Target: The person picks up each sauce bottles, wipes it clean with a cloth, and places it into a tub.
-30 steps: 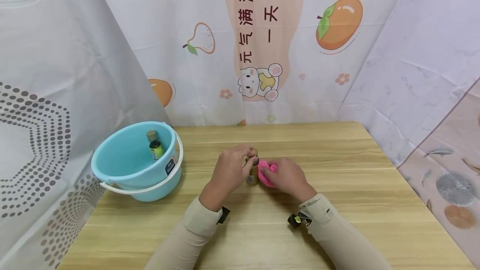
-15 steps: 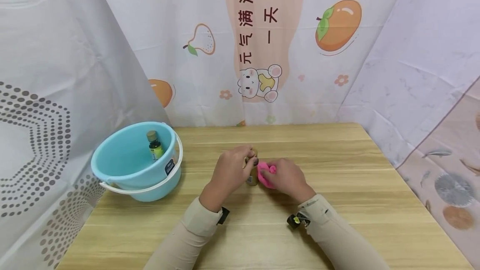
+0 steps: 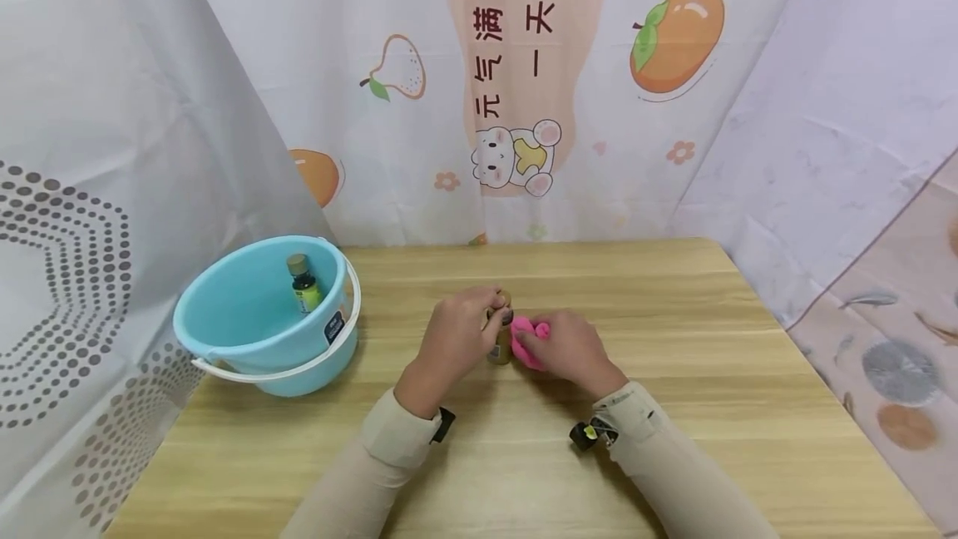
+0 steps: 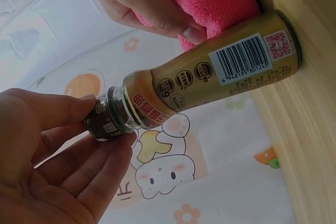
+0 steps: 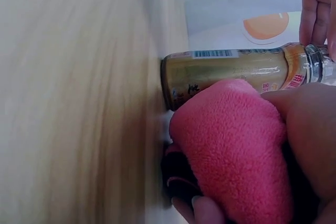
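Note:
A gold glass bottle (image 4: 231, 66) with a barcode label and a dark cap stands on the wooden table, in the middle of the head view. My left hand (image 3: 455, 335) pinches its cap between thumb and fingertips. My right hand (image 3: 575, 349) grips a bunched pink fluffy cloth (image 5: 231, 150) right beside the bottle's body. In the left wrist view, the cloth and right thumb touch the bottle's side. The right wrist view has a black thing (image 5: 178, 174) under the cloth by the right fingers; its kind is unclear.
A light blue bucket (image 3: 224, 306) with a white handle stands at the table's left. Inside leans a dark bottle (image 3: 303, 283) with a yellow-green label. A printed white curtain (image 3: 359, 165) hangs behind the table's far edge.
The head view has shifted slightly. Both hands keep their holds, the left on the bottle cap and the right on the cloth, with barely any movement.

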`<action>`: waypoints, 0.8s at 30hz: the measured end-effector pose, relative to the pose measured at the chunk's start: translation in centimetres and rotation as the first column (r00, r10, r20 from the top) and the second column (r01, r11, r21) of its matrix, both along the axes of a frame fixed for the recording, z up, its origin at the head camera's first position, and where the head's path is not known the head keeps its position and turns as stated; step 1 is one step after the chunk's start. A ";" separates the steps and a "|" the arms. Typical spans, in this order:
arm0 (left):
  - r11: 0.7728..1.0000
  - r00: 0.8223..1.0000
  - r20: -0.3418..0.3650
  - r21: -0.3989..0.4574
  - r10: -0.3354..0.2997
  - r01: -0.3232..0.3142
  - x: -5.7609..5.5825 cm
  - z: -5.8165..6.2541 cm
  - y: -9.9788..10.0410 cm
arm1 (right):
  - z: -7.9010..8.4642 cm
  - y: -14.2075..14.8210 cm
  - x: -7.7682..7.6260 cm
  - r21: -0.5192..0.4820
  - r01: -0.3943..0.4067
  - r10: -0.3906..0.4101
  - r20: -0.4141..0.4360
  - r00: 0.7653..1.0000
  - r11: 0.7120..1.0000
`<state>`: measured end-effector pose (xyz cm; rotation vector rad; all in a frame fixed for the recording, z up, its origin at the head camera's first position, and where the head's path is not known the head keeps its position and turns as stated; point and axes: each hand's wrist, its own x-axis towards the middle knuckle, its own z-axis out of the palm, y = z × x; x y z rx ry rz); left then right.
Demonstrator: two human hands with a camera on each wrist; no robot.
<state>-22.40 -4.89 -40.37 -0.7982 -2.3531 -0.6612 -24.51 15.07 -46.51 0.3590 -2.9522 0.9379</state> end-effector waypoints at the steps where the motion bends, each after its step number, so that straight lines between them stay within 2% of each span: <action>1: 1.000 1.000 0.007 0.001 -0.005 0.005 0.0 0.0 0.0 | 0.0 0.1 0.0 -0.005 0.002 -0.002 -0.001 1.000 1.000; 7: 1.000 0.999 0.037 -0.006 0.021 -0.020 0.0 -0.1 0.0 | 0.1 0.2 -0.1 -0.024 0.015 -0.015 0.000 1.000 1.000; 14: 0.999 0.999 -0.003 -0.011 0.050 -0.050 -0.1 -0.1 -0.2 | 0.2 0.0 -0.1 -0.034 0.008 -0.009 -0.012 1.000 0.999; 24: 0.996 0.996 -0.016 -0.023 0.088 -0.088 0.2 0.0 -0.1 | 0.2 0.0 -0.1 -0.037 0.001 -0.002 -0.009 1.000 0.999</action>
